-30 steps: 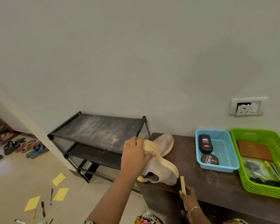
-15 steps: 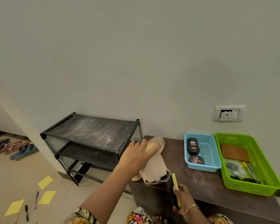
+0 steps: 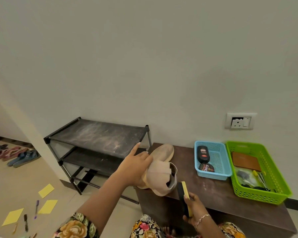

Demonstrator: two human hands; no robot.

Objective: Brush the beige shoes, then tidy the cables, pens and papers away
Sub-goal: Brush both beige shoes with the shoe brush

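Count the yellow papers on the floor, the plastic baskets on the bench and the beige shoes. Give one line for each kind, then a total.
Yellow papers: 3
Baskets: 2, the blue basket and the green basket
Beige shoes: 2
Total: 7

Head-worn view, forward and down, close.

left sleeve: floral print | right-wrist bracelet: 1 silver chain
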